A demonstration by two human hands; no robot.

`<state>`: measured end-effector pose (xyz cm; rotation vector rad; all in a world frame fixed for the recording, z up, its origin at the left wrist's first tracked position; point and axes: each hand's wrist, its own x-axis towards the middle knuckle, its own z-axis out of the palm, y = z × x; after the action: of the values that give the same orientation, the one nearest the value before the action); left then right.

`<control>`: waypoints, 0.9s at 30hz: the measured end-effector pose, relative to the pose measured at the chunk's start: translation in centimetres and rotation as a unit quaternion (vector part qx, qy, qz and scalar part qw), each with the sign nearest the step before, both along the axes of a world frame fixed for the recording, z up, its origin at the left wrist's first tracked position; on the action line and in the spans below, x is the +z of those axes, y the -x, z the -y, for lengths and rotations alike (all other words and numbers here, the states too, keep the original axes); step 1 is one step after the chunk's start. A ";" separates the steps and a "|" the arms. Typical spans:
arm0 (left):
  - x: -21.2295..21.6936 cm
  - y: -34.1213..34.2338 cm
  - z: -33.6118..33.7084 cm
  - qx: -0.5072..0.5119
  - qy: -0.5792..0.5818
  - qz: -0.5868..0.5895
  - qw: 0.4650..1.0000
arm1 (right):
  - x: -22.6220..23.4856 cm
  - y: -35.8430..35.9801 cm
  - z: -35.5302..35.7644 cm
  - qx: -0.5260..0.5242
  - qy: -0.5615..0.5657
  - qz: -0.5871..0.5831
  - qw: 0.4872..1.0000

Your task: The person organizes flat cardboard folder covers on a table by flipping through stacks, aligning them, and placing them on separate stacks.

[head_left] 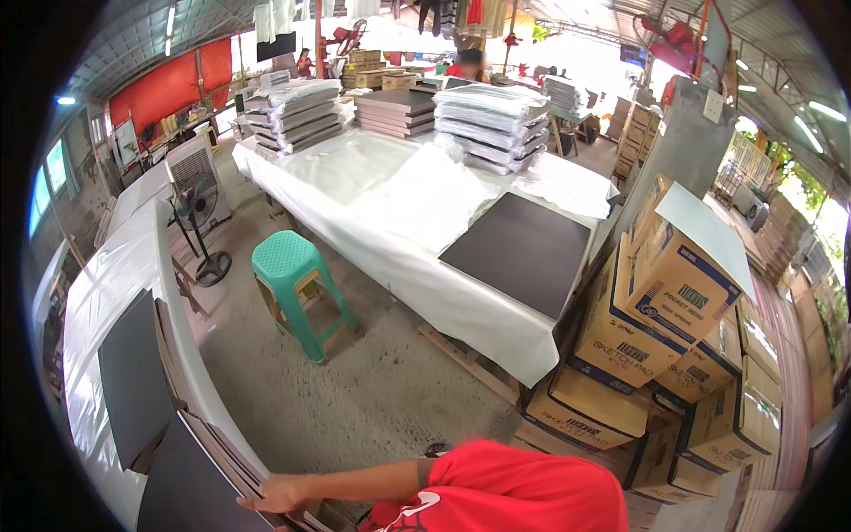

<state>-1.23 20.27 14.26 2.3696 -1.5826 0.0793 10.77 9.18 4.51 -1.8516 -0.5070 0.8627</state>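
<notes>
A stack of thin dark grey flat boards (pixel 191 483) leans on edge at the lower left of the view, against the end of a long table draped in white plastic sheeting (pixel 115 293); this stack is the landmark for everything else. The left hand (pixel 282 493) rests flat on the near edge of the stack, fingers stretched out and only lightly curled, not closed around anything; the forearm and a red sleeve (pixel 523 488) run away to the right of the stack; the right hand is out of sight, so its state cannot be told.

Judging from this, drawing one board cleanly calls for a fingertip between the edges to part a single sheet, then a second hand to steady it, since thin boards tend to cling and slide together.

Just beyond the stack stands a green plastic stool (pixel 297 288) on bare concrete; farther beyond, a black pedestal fan (pixel 197 217); up and right of the stack, a second white-covered table (pixel 399 239) carries one dark board lying flat (pixel 519 253) and wrapped piles (pixel 492 120); far right of the stack, tan cardboard cartons (pixel 656 328) are heaped.
</notes>
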 end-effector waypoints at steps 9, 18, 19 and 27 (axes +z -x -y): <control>0.0 -1.1 0.7 -0.023 -0.057 -0.131 0.990 | -0.1 -2.8 6.0 -0.169 -0.159 -0.047 0.971; -4.9 -1.3 -2.8 -0.010 -0.149 0.029 0.988 | -2.5 -2.5 5.4 -0.103 -0.177 -0.061 0.977; -4.6 -1.3 -2.5 -0.003 -0.173 0.021 0.985 | -2.9 -2.4 6.3 -0.101 -0.175 -0.093 0.975; -4.4 -1.0 -2.2 0.076 -0.167 -0.045 0.982 | -2.8 -0.7 6.3 -0.051 -0.192 -0.113 0.973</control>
<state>-0.27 22.50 9.88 2.7010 -1.4675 -0.2804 11.43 2.85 1.75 -1.3947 -0.3978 0.8280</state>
